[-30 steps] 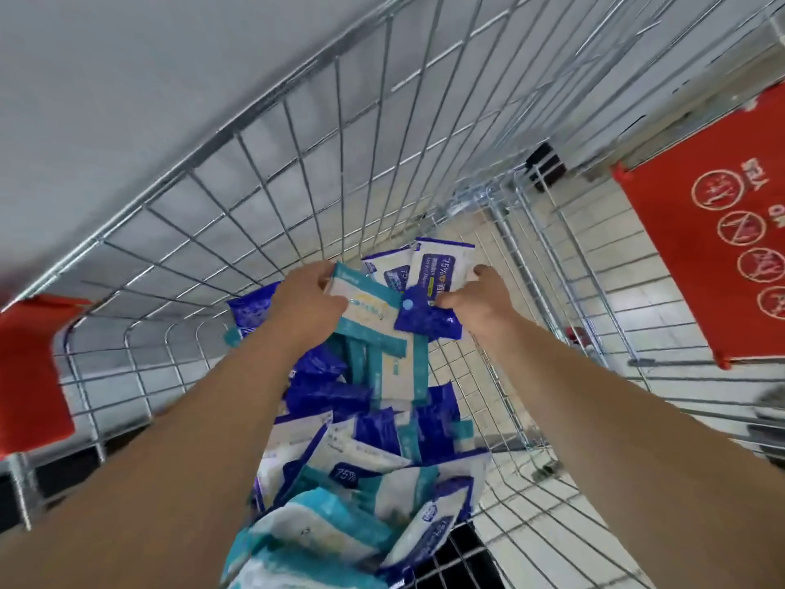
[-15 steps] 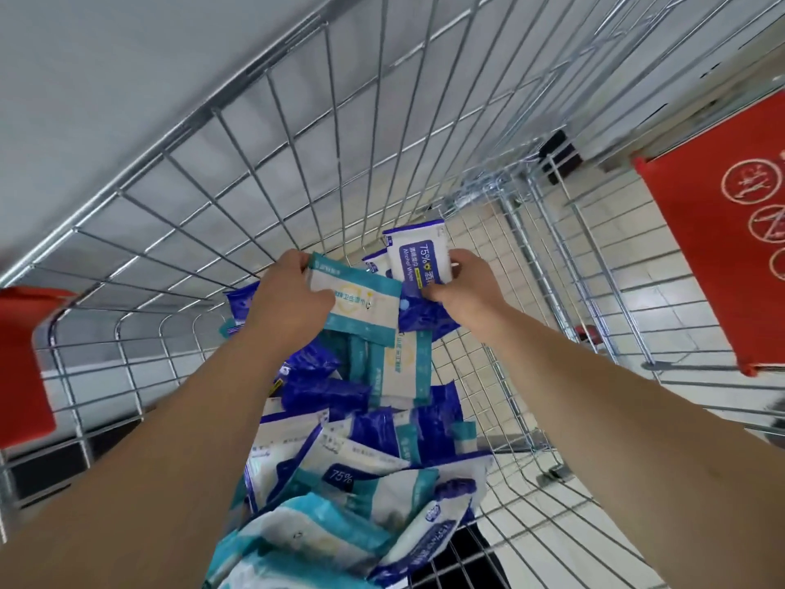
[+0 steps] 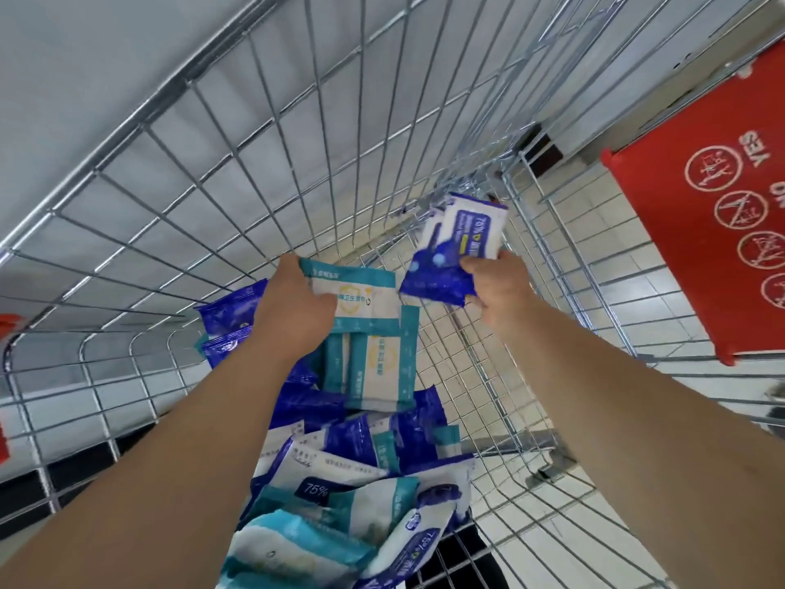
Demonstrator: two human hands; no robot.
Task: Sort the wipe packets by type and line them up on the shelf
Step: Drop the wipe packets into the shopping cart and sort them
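Observation:
Both my arms reach into a wire shopping cart (image 3: 178, 214) that holds a heap of wipe packets (image 3: 365, 469), some teal and white, some blue and white. My left hand (image 3: 297, 310) grips a teal-and-white packet (image 3: 365, 297) by its left end, just above the heap. My right hand (image 3: 499, 286) holds a small stack of blue-and-white packets (image 3: 461, 244), lifted toward the cart's far right corner. Another teal packet (image 3: 382, 367) lies right under the one in my left hand. No shelf is in view.
The cart's wire walls close in on the left, far side and right. A red plastic flap with warning icons (image 3: 713, 231) hangs at the right. A red handle piece (image 3: 6, 329) shows at the left edge. Pale floor tiles (image 3: 603, 231) lie beyond the mesh.
My right hand has carried its blue packets up and to the right, away from the left hand. My left hand has lifted the teal packet a little off the heap.

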